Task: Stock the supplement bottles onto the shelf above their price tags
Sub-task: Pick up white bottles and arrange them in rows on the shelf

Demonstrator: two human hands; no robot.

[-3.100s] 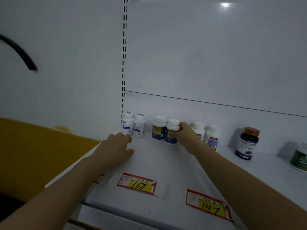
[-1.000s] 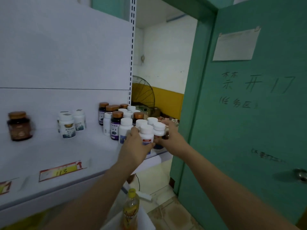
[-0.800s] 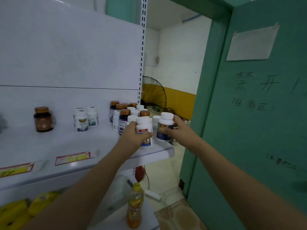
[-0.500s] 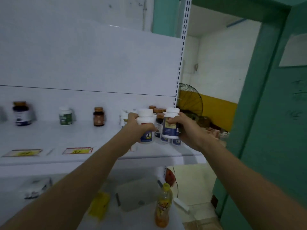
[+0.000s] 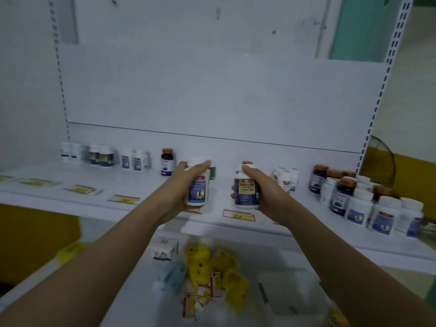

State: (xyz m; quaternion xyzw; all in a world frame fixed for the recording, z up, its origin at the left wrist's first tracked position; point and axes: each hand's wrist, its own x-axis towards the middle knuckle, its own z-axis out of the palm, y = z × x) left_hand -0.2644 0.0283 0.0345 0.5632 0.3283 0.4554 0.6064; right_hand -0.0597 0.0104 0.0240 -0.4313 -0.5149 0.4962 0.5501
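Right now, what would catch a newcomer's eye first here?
Mid-frame, the left hand grips a white supplement bottle and the right hand a blue-labelled bottle. At the right end of the shelf stands a crowded cluster of bottles; yellow packets lie below.

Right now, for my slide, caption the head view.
Left hand and right hand each hold a bottle at the shelf.

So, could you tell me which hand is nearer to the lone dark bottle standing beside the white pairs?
Left. The left hand, holding a white bottle, is just right of the dark bottle; the right hand is farther right, holding a second bottle.
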